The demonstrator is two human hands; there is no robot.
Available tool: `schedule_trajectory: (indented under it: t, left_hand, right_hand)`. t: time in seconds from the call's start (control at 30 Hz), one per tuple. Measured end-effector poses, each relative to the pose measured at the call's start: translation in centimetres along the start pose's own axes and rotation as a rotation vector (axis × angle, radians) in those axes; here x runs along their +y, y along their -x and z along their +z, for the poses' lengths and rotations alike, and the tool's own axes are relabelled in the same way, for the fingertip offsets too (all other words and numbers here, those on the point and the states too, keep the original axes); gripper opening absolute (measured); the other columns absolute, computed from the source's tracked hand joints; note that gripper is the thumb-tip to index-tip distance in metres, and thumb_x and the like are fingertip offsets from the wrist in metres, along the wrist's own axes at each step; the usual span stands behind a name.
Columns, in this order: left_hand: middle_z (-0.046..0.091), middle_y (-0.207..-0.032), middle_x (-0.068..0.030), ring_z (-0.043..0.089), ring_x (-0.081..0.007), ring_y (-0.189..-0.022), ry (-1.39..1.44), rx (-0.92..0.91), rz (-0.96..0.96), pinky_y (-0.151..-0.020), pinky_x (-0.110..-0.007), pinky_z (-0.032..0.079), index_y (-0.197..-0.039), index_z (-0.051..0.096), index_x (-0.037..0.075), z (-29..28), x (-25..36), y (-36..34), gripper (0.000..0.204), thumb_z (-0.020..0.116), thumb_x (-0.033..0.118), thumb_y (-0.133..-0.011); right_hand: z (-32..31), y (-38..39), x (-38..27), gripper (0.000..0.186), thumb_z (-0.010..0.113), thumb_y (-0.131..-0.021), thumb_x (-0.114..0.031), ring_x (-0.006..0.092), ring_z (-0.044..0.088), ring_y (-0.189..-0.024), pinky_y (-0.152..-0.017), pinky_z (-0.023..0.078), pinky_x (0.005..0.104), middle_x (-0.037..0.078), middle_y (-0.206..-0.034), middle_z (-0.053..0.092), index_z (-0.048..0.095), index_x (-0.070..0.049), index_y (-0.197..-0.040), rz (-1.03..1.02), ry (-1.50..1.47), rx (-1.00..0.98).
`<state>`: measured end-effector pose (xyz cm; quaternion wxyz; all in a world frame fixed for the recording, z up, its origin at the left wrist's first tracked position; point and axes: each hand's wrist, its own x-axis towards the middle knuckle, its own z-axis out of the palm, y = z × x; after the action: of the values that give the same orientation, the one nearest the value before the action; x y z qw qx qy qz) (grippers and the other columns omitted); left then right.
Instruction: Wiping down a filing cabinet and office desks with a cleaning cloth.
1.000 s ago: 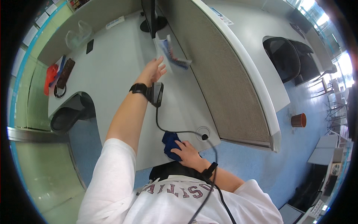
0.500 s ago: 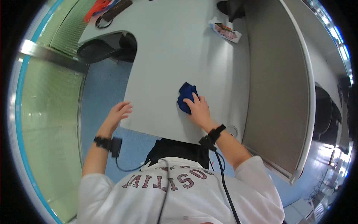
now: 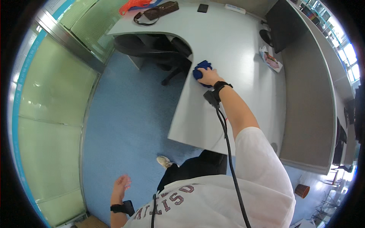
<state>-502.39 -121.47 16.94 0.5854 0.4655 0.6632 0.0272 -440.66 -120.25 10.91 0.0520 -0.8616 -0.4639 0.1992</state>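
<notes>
My right hand (image 3: 208, 77) presses a crumpled dark blue cloth (image 3: 203, 65) onto the light grey desk (image 3: 228, 49), close to the desk's curved left edge. Its fingers curl over the cloth and hide part of it. Away from the desk, at the lower left, my left hand (image 3: 121, 183) hangs over the blue floor with nothing in it. Its fingers are a little blurred but look loosely apart. Each wrist wears a black strap with a small box.
A black office chair (image 3: 152, 47) is tucked into the desk's curve. At the back lie a brown bag (image 3: 161, 10), a red plastic bag (image 3: 133, 5) and a dark phone (image 3: 203, 8). A printed packet (image 3: 270, 60) lies by the monitor (image 3: 287, 24). A grey partition (image 3: 308, 102) borders the right.
My right hand has carried the cloth farther away across the desk, toward its left edge. My left hand has dropped back from beside the desk corner. The view has shifted as my body turned.
</notes>
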Motion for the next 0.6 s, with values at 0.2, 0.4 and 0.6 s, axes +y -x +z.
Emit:
schedule_trajectory:
  t: [0.2, 0.4, 0.6]
  left_hand:
    - [0.058, -0.092, -0.0029, 0.055, -0.0125, -0.078, -0.075, -0.027, -0.07, -0.065, -0.026, 0.044, -0.104, 0.052, 0.007, -11.4, 1.6, -0.2, 0.032, 0.054, 0.032, -0.084]
    - [0.058, -0.09, -0.003, 0.055, -0.0121, -0.077, -0.058, -0.058, 0.006, -0.065, -0.027, 0.045, -0.102, 0.052, 0.008, -18.0, 6.3, -7.5, 0.028, 0.052, 0.03, -0.085]
    - [0.056, -0.102, -0.0061, 0.054, -0.014, -0.087, -0.356, -0.278, 0.379, -0.073, -0.027, 0.044, -0.11, 0.051, 0.006, -13.1, 19.4, -16.4, 0.034, 0.051, 0.029, -0.085]
  right_hand:
    - [-0.8, 10.1, -2.3, 0.056, 0.058, -0.074, -0.039, 0.0387, 0.033, -0.116, -0.097, 0.03, 0.0446, 0.016, -0.13, 0.036, 0.038, -0.029, -0.125, 0.156, -0.109, 0.214]
    - [4.8, 22.5, -13.2, 0.062, 0.071, -0.059, -0.019, 0.0366, 0.033, -0.118, -0.096, 0.028, 0.0464, 0.018, -0.125, 0.039, 0.047, -0.025, -0.117, 0.077, -0.107, 0.551]
    - [8.1, 22.9, -18.1, 0.061, 0.067, -0.059, -0.008, 0.0377, 0.032, -0.118, -0.096, 0.028, 0.0464, 0.02, -0.124, 0.038, 0.046, -0.02, -0.116, 0.254, -0.208, 0.624]
